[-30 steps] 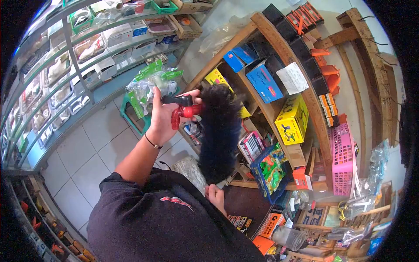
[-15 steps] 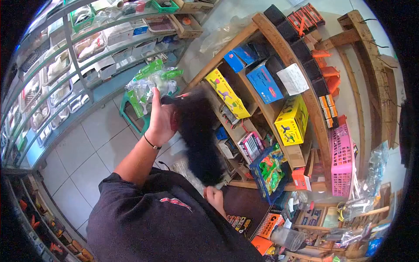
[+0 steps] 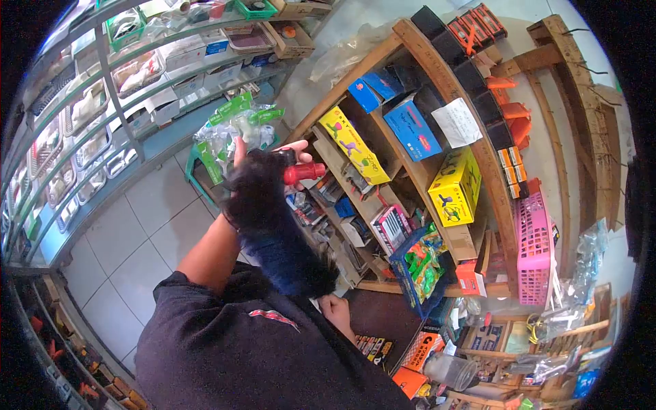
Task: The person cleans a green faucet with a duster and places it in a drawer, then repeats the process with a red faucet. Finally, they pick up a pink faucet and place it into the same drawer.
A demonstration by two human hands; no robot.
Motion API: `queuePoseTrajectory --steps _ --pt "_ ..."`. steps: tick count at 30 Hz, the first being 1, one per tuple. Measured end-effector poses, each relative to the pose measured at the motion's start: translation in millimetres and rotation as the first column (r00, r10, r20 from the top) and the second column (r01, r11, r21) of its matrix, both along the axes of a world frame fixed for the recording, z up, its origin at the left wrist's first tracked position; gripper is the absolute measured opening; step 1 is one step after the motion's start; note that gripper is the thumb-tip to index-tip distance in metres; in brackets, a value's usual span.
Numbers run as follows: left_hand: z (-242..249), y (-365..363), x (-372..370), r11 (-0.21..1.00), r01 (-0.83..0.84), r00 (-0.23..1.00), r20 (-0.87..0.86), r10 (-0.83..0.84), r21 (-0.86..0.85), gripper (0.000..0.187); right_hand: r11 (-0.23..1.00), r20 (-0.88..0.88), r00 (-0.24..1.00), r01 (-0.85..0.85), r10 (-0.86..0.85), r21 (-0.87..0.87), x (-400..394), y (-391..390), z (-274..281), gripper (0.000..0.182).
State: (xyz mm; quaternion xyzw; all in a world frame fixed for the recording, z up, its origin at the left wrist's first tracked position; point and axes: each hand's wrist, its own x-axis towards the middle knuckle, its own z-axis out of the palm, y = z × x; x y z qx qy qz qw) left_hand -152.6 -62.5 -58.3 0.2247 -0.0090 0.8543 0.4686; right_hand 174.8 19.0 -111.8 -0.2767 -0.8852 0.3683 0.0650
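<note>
Raised in front of me, my left hand is closed around a fluffy black duster with a red handle. The handle's end points right, toward the wooden shelf, and the dark fluff hangs down across my wrist and forearm. Much of the hand is hidden behind the fluff; the thumb and some fingertips show. Low by my shirt, my right hand has its fingers curled in. What it holds, if anything, I cannot make out.
A wooden shelf carries yellow boxes, blue boxes and a blue basket. A pink basket stands at right. Behind my left hand, a green stool bears plastic packets. Metal racks with trays line the left.
The duster has swung left and turned, so its red handle now shows and its fluff covers my left wrist. My right hand stays almost in place.
</note>
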Motion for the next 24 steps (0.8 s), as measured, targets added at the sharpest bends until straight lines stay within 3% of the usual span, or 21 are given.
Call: queuePoseTrajectory --steps 2,4,5,6,7,8,10,11,12,14,16,18,20,22,24 --pt "39 -13 15 0.926 -0.013 0.975 0.201 0.096 -0.378 0.099 1.000 0.011 1.000 0.000 0.000 -0.012 -1 -3 2 0.030" --pt "35 -14 12 0.960 -0.032 0.991 0.117 0.067 -0.277 0.100 0.940 0.011 0.972 0.230 -0.235 -0.250 -11 -13 14 0.029" --pt "35 -15 14 0.974 -0.001 0.992 0.120 0.029 -0.228 0.099 0.941 0.011 0.972 0.229 -0.233 -0.249 -7 -9 9 0.029" --pt "39 -17 16 0.983 0.033 0.993 0.121 -0.011 -0.179 0.099 0.993 0.005 0.996 0.095 -0.094 -0.065 0 -2 -2 0.031" --pt "20 -10 1 1.000 0.013 1.000 -0.027 -0.013 -0.008 0.098 0.992 0.027 0.999 -0.046 0.043 0.120 0 0 -3 0.033" --pt "1 -3 1 1.000 -0.005 1.000 0.022 0.004 0.029 0.099 0.992 0.029 0.999 -0.042 0.039 0.119 2 -1 -3 0.033" --pt "21 -12 11 0.945 -0.017 0.975 0.204 0.088 -0.326 0.100 0.973 -0.025 0.989 0.136 -0.144 -0.189 -7 -7 11 0.033" --pt "22 -11 10 0.963 -0.049 0.989 0.119 0.084 -0.267 0.099 0.919 0.014 0.966 0.250 -0.258 -0.304 -5 -7 6 0.033" --pt "25 -15 6 1.000 0.028 0.999 0.041 -0.028 -0.011 0.099 0.920 0.013 0.966 0.249 -0.258 -0.302 -5 -6 9 0.033" --pt "37 -14 16 0.941 -0.049 0.967 0.218 0.128 -0.335 0.099 0.997 0.008 0.999 0.032 -0.032 -0.068 -4 -4 16 0.030" --pt "16 -11 5 0.995 -0.033 0.999 -0.012 0.032 -0.091 0.098 1.000 0.038 0.999 0.011 -0.010 -0.005 4 1 4 0.029" --pt "15 -11 6 0.990 -0.040 0.999 -0.025 0.037 -0.132 0.100 0.999 0.072 0.997 -0.015 0.011 0.052 6 -1 1 0.028" --pt "37 -15 14 0.962 0.014 0.984 0.173 0.035 -0.272 0.101 0.949 0.013 0.974 0.223 -0.226 -0.225 -3 -8 12 0.026" --pt "19 -7 9 0.944 -0.025 0.986 0.145 0.077 -0.330 0.101 0.984 -0.023 0.991 0.126 -0.130 -0.127 -1 -5 7 0.026" --pt "18 -5 1 0.996 -0.009 0.999 -0.055 0.004 -0.089 0.100 0.999 -0.055 0.998 0.032 -0.033 -0.021 1 -1 6 0.026"
